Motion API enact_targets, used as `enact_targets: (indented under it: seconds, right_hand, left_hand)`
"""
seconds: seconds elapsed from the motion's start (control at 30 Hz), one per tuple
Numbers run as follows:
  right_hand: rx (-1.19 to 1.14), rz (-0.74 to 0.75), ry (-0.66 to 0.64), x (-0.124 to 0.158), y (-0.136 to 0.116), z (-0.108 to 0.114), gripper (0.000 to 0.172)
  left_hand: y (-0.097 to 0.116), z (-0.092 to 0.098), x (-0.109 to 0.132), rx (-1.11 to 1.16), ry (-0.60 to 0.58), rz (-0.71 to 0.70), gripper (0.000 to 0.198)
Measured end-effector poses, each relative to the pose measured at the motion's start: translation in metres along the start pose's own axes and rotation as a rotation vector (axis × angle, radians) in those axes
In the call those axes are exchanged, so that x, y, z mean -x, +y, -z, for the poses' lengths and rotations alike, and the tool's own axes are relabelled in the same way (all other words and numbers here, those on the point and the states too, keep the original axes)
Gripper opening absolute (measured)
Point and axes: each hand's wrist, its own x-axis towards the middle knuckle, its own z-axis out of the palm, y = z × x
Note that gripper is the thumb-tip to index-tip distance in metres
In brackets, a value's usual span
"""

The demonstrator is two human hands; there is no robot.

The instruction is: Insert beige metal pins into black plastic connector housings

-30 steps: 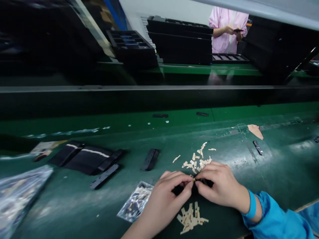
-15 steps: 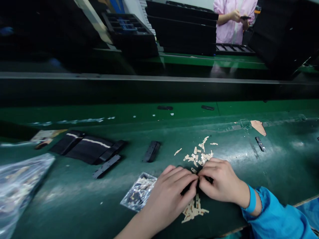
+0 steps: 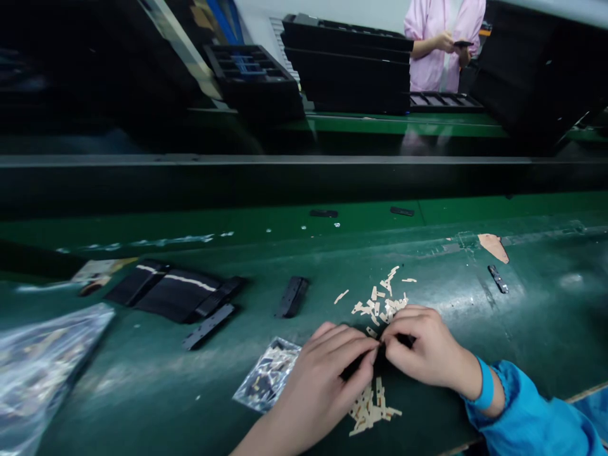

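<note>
Strips (image 3: 375, 294), pale, lie heaped beyond and below my left hand (image 3: 327, 367) and right hand (image 3: 422, 347), fingertips (image 3: 373, 344) pinched close together, contents hidden so I cannot tell; plastic bag (image 3: 266, 379) edge leftward, room rightward to a black part (image 3: 498, 278) on green bench (image 3: 546, 316).

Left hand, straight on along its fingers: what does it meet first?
The right hand, most likely. It lies directly ahead of the left hand, so close that the view doesn't settle whether they touch. Anything pinched between them is too hidden to tell.
</note>
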Motion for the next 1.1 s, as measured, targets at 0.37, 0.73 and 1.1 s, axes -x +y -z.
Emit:
enact_targets:
  seconds: [0.37, 0.73, 1.1]
  right_hand:
    - [0.099, -0.182, -0.046, -0.002, 0.015, 0.007, 0.011]
    - [-0.527, -0.139, 0.094, -0.001, 0.003, -0.003, 0.008]
    - [-0.569, -0.135, 0.068, -0.001, -0.002, 0.001, 0.009]
  left_hand:
    - [-0.009, 0.008, -0.006, 0.732, 0.099, 0.659, 0.018]
    - [-0.006, -0.011, -0.006, 1.317, -0.195, 0.966, 0.036]
    - [-0.007, -0.017, -0.007, 1.331, -0.331, 1.014, 0.029]
